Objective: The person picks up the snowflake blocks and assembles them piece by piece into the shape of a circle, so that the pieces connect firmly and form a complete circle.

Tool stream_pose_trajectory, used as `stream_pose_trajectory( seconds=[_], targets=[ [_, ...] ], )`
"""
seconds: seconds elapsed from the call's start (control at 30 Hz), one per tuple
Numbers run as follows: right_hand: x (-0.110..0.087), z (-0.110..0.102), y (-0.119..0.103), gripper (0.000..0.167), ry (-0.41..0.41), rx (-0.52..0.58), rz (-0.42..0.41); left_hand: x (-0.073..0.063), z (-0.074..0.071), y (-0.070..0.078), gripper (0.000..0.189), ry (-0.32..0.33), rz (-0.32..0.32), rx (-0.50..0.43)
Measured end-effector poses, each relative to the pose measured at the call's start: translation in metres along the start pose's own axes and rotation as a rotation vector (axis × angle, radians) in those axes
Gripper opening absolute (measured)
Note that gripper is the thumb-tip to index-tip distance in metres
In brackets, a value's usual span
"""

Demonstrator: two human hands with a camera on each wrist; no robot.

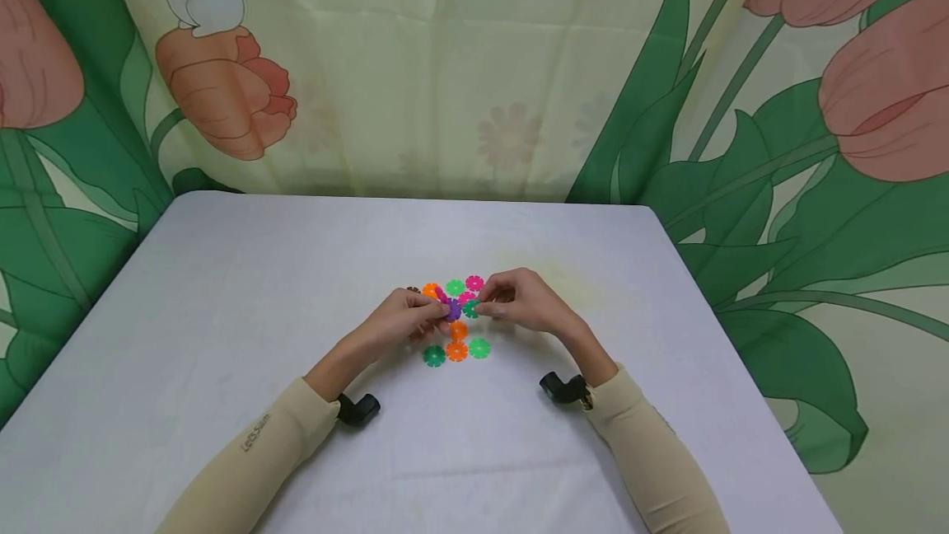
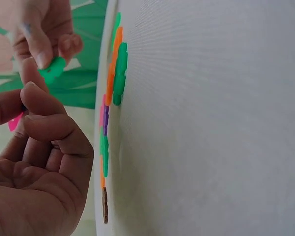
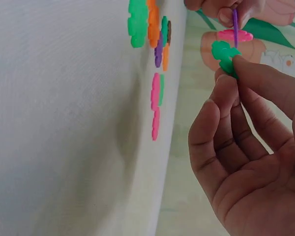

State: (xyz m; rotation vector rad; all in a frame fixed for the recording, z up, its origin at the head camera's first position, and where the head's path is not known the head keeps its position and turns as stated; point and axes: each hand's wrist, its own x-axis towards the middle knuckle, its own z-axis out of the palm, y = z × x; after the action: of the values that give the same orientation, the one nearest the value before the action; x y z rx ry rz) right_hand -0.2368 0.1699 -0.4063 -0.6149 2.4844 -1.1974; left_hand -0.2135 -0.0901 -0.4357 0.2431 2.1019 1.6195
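My left hand (image 1: 400,318) pinches a purple notched plastic disc (image 1: 454,310) between thumb and fingers. A pink disc (image 3: 243,35) is slotted crosswise into the purple one in the right wrist view. Facing it, my right hand (image 1: 528,300) pinches a green disc (image 3: 225,56) by its edge. Both hands are raised above the table, their held pieces close together. In the right wrist view the green disc overlaps the joined pair; whether they touch, I cannot tell. My left fingers hide most of the purple disc in the left wrist view.
Loose discs lie on the white-covered table (image 1: 311,270) below and around the hands: orange (image 1: 456,350), dark green (image 1: 434,356), light green (image 1: 479,348), pink (image 1: 474,283) and several others. A printed curtain (image 1: 445,64) hangs behind the table's far edge.
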Motion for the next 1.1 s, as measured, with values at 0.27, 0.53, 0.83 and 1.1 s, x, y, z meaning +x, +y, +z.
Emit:
stream_pose_trajectory(
  seconds=[0.27,0.53,0.83,1.1],
  targets=[
    [0.0009,0.0034,-0.0030,0.012,-0.002,0.002,-0.048,-0.0014,-0.0011,-0.0007,0.036,0.009,0.007,-0.013],
    [0.0002,0.0060,-0.0047,0.009,0.015,0.054,-0.054,-0.0001,-0.0017,-0.0029,0.040,-0.008,0.005,-0.066],
    [-0.0001,0.0068,-0.0034,0.009,0.042,0.120,-0.069,-0.0001,-0.0015,-0.0023,0.041,-0.030,0.001,-0.108],
    [-0.0005,0.0070,-0.0038,0.015,0.046,0.073,-0.077,-0.0010,-0.0018,-0.0016,0.042,-0.028,0.001,-0.123]
  ],
)
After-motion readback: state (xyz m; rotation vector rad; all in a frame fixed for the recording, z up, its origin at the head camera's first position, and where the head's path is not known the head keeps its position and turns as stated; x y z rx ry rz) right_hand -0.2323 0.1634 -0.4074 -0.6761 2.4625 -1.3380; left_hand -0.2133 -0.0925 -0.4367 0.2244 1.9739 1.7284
